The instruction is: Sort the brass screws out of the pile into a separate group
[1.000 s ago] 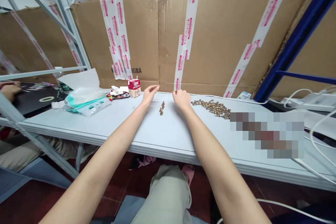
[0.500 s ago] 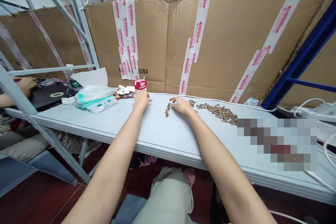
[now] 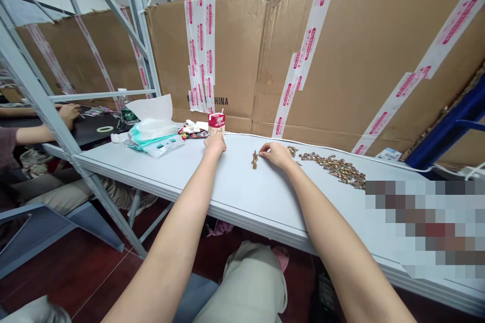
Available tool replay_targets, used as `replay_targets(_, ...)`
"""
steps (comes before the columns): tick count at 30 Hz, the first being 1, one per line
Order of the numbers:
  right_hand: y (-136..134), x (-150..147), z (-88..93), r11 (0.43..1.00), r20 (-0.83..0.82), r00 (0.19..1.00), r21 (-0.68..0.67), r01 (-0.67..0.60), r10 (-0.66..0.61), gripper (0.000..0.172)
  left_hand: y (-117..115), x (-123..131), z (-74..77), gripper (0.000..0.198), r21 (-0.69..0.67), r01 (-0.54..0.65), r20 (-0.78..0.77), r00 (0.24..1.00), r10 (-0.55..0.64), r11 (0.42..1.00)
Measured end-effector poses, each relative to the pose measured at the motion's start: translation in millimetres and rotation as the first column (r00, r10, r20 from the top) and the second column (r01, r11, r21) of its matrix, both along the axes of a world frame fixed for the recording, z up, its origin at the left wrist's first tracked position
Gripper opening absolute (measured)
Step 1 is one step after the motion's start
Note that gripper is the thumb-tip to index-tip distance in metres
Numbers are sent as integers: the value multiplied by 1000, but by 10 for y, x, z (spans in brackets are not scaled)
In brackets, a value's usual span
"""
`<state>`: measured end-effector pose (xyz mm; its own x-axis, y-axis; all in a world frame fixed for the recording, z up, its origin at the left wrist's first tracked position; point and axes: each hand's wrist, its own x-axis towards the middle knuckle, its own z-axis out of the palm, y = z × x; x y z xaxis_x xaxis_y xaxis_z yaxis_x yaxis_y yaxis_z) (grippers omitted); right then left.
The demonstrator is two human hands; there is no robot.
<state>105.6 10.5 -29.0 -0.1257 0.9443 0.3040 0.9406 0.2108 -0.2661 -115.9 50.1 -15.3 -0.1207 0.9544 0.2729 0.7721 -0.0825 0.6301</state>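
Observation:
A red and white drink carton [image 3: 216,122] with a straw stands at the back of the table. Just in front of it is my left hand [image 3: 215,144], curled closed with its fingertips turned away; what it holds, if anything, is hidden. My right hand [image 3: 276,154] has thumb and fingers pinched together at the right edge of a small cluster of brass-coloured metal pieces [image 3: 254,160]. Anything in that pinch is too small to make out. Behind the right wrist lies another little group of pieces [image 3: 292,151], and a larger heap [image 3: 337,167] spreads to the right.
Left of the carton lie crumpled wrappers [image 3: 195,131] and a stack of teal and white plastic packaging [image 3: 151,133]. A taped cardboard wall [image 3: 242,60] closes off the back of the white table [image 3: 246,194]. Beyond the grey metal frame [image 3: 71,141], another person's hand [image 3: 69,113] rests at a dark table.
The view has swung left. My right fingers, spread before, have come together beside the small cluster. My left hand has curled closed and sits lower against the carton, showing more of its front.

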Motion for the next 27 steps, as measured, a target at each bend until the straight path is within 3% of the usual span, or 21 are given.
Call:
replay_targets(4,76,52,-9,998,-117,993,52,34,-28,18,-44,-78,134,16,-86,-91,-207,976,71,992)
replay_targets(10,112,68,5,996,-215,977,92,19,1,19,-102,-98,240,28,-287,52,-309,940,-144,957)
replay_targets(15,83,52,19,992,-240,971,127,27,5,19,-143,-5,210,20,-258,-3,-361,928,-93,966)
replay_targets(18,106,51,12,986,-295,954,164,6,43,18,-147,-3,193,26,-184,-30,-368,929,-41,982)
replay_targets(23,135,10,20,964,-394,906,259,-54,156,18,-54,4,135,23,-108,32,-283,957,-61,994)
replay_targets(27,126,-87,47,937,-424,866,326,-127,265,16,5,172,96,18,-10,262,16,965,-262,965)
